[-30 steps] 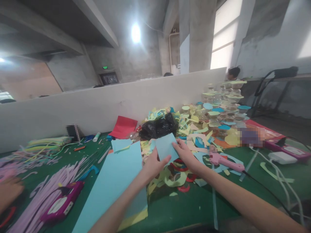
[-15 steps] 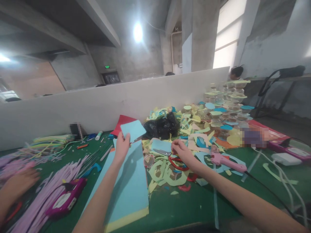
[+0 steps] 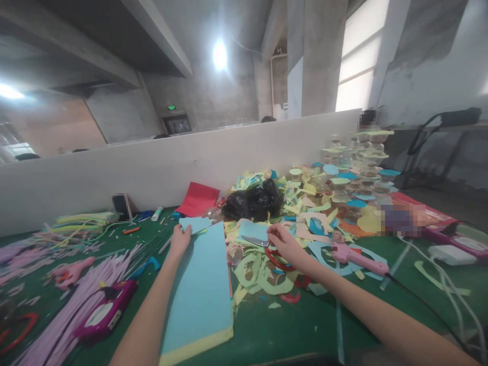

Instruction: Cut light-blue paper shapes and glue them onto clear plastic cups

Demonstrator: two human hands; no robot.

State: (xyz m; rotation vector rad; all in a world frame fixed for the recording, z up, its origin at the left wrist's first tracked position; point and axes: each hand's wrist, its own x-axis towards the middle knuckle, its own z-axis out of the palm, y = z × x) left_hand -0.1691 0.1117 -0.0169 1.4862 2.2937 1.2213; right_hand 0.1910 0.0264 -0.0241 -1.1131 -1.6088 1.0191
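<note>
Our L hand (image 3: 181, 238) has its fingers closed on the L edge of the small blue sheet (image 3: 195, 223), which lies at the top L corner of the large blue sheet (image 3: 200, 290) on the green bench (image 3: 282, 330). Our R hand (image 3: 281, 241) is just beside the scissors (image 3: 256, 241), fingers bent w/ a narrow gap at most, tho we can't tell if they grip anything. Black bag (image 3: 253, 203) sits behind, btwn the red sheet (image 3: 198, 199) & paper scraps (image 3: 307, 203); pink glue gun (image 3: 360, 259) is R of our R hand.

Paper sheets (image 3: 202, 290) left of scraps (image 3: 280, 284), bag (image 3: 253, 201) amid scraps, partition (image 3: 152, 168) behind.
</note>
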